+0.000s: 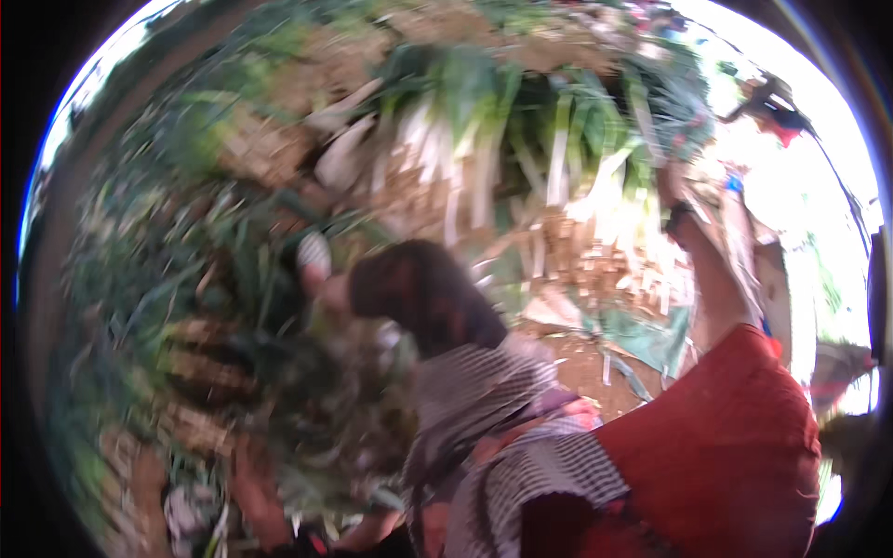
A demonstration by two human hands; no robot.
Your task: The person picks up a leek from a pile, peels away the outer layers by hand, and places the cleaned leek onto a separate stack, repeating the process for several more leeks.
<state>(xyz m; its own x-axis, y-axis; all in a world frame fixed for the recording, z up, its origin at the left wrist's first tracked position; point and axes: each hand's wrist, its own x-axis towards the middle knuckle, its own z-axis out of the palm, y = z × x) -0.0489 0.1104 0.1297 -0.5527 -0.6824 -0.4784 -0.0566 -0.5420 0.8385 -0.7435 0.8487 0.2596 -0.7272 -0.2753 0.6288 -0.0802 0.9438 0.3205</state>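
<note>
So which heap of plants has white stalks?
The top heap, beside the other person's raised hand; the left heap shows only dark green leaves.

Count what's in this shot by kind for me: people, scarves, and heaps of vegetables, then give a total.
Person in a red top: 1
Checked scarf: 1
Heap of white-stalked leeks: 1 (single stalks are too blurred to count)
Total: 3

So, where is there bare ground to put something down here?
One bare patch: brown soil between the heap of leeks and the person in red. Left side is crowded with green leaves. Blurred, so edges uncertain.
</note>
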